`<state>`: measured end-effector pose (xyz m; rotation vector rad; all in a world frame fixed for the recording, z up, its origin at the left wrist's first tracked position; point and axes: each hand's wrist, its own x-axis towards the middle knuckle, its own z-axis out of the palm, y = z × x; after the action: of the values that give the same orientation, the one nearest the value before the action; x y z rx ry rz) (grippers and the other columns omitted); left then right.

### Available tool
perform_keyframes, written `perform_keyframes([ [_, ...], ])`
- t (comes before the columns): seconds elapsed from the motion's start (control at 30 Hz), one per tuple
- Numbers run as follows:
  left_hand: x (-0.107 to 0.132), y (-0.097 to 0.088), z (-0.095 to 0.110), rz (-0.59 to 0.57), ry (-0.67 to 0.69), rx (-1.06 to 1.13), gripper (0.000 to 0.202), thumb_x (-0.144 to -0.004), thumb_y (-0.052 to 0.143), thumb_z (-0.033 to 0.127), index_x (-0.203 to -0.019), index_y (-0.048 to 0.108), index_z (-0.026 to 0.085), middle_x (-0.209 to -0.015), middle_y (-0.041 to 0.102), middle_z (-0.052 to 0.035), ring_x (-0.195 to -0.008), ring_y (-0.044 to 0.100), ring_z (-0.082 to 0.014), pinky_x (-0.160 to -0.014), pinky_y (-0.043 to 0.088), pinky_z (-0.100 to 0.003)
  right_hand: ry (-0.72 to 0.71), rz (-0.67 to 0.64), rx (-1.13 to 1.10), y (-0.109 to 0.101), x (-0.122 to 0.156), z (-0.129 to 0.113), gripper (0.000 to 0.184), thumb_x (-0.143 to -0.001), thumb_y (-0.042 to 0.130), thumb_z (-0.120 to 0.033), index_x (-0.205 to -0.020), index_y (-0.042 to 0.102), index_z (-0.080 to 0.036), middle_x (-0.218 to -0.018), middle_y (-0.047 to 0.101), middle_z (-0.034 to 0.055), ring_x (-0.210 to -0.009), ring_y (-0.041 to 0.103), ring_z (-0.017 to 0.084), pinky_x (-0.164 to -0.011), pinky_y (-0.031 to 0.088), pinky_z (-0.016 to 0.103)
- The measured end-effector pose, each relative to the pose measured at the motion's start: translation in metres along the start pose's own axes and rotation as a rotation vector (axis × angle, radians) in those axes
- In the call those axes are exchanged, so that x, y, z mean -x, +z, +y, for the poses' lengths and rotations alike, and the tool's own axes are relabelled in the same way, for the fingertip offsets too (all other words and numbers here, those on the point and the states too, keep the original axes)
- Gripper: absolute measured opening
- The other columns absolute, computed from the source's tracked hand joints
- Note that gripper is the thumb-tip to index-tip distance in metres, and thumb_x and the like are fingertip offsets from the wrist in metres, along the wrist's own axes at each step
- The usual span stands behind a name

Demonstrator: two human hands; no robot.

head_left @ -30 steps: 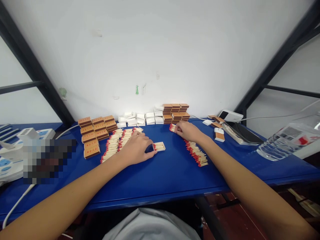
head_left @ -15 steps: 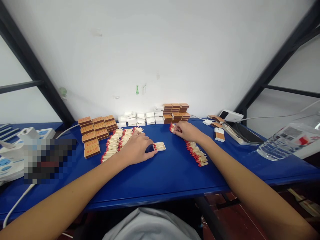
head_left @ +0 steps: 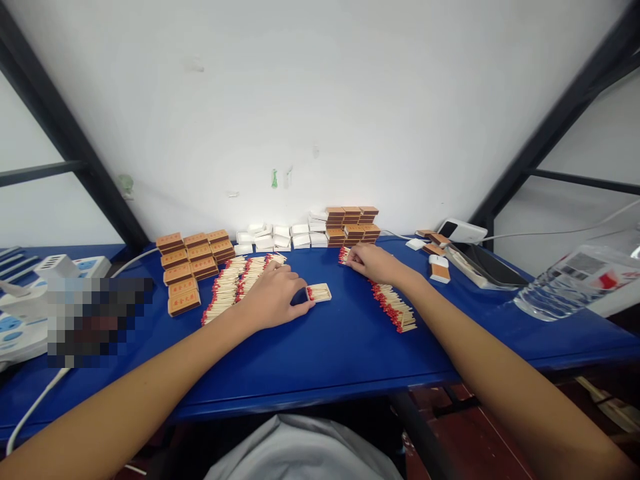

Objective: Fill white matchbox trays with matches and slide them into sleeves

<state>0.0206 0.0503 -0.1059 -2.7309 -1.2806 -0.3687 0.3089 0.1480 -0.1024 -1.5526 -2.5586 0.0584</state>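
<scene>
Had L hand (head_left: 275, 293) w/ fingers clamped on L end of part-filled match tray (head_left: 323, 300), ctr frame, R hand (head_left: 373, 262) bunched at loose matches (head_left: 393, 308) R of ctr, couldn't tell grip, w/ many left outside.

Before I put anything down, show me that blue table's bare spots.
Bare: the blue table between the open tray and rightmost match row, down to the front edge; also between right forearm and bottle. Crowded: the back, with white boxes and stacked matchboxes; the far left, with the power strip.
</scene>
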Motion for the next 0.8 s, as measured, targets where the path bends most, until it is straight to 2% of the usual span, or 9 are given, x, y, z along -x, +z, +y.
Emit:
perform_keyframes([
  [0.37, -0.0004, -0.0004, 0.0002, 0.01, 0.01, 0.023, 0.032, -0.102, 0.066, 0.049, -0.102, 0.079, 0.02, -0.086, 0.074, -0.0073, -0.092, 0.064, -0.027, -0.098, 0.04, -0.047, -0.045, -0.006, -0.061, 0.0024, -0.002, 0.0031, 0.012, -0.103, 0.062, -0.023, -0.097, 0.071, -0.017, -0.1, 0.075, 0.0114, -0.085, 0.067, 0.021, -0.072, 0.042, 0.028],
  [0.5, -0.0003, 0.0002, -0.0004, 0.014, 0.015, 0.023, 0.031, -0.101, 0.066, 0.049, -0.102, 0.079, 0.021, -0.085, 0.073, -0.0072, -0.092, 0.064, -0.0271, -0.097, 0.04, -0.047, -0.026, 0.004, -0.06, 0.0032, -0.0028, 0.0032, 0.013, -0.103, 0.064, -0.027, -0.098, 0.071, -0.017, -0.101, 0.076, 0.011, -0.085, 0.067, 0.021, -0.071, 0.041, 0.028],
  [0.8, 0.0001, -0.0002, 0.0002, 0.012, 0.01, 0.009, 0.032, -0.102, 0.066, 0.049, -0.103, 0.079, 0.02, -0.086, 0.074, -0.0072, -0.094, 0.064, -0.0273, -0.099, 0.04, -0.048, 0.001, -0.043, -0.063, 0.0008, -0.001, -0.0019, 0.018, -0.106, 0.059, -0.025, -0.096, 0.071, -0.017, -0.102, 0.077, 0.0125, -0.089, 0.068, 0.023, -0.073, 0.041, 0.029],
])
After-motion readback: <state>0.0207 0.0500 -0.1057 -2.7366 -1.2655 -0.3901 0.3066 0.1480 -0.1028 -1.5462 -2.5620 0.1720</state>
